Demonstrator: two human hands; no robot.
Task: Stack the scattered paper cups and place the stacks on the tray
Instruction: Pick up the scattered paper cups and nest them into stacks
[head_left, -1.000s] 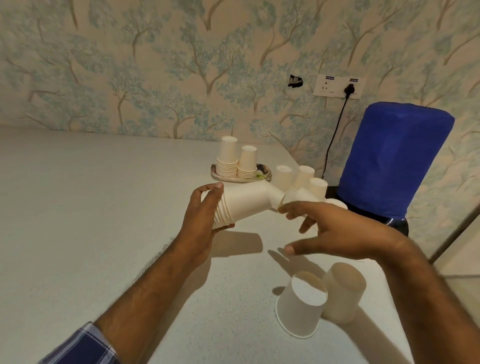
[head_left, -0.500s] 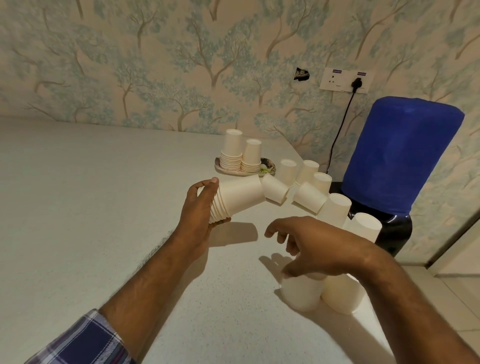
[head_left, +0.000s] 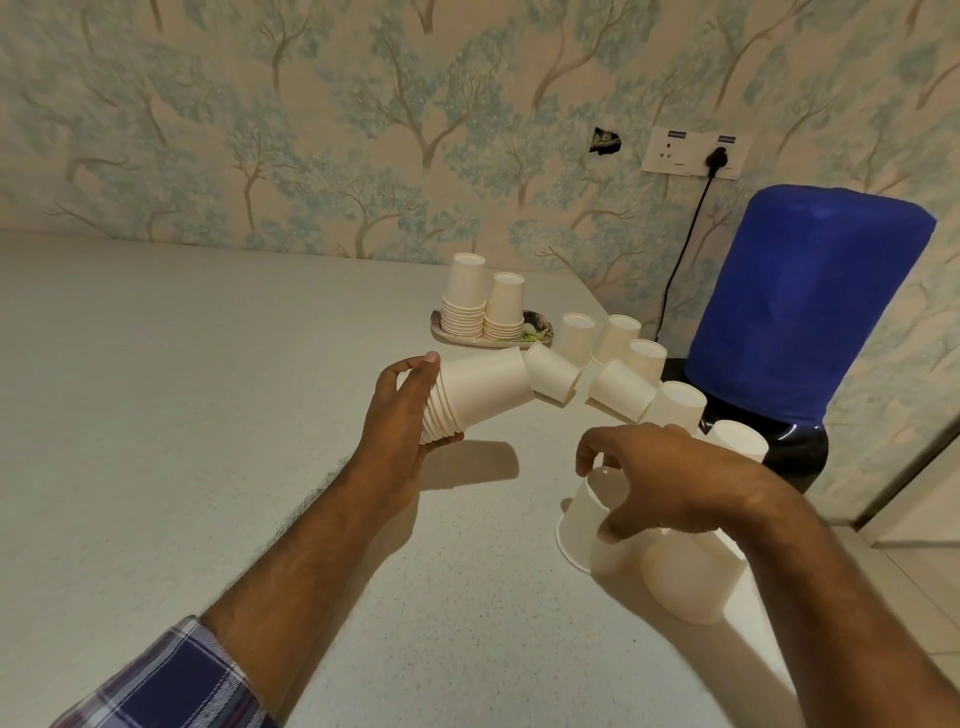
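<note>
My left hand (head_left: 402, 410) grips a stack of white paper cups (head_left: 480, 392), held sideways above the table with its rims toward my palm. My right hand (head_left: 654, 480) curls round a single upside-down cup (head_left: 584, 525) near the table's right edge and tilts it off the surface. Another upside-down cup (head_left: 685, 577) stands touching it on the right. Several loose cups (head_left: 618, 384) lie and stand in a row farther back. A small tray (head_left: 537, 330) at the back carries two cup stacks (head_left: 485, 301).
The white table (head_left: 182, 415) meets a tree-patterned wall at the back. Its right edge runs just behind the loose cups. A blue-covered water dispenser (head_left: 810, 301) stands beyond that edge, with a black cable running up to a wall socket (head_left: 693, 153).
My right hand dropped from beside the held stack to the near cups and took hold of the left one, tilting it. The left hand kept the stack nearly still.
</note>
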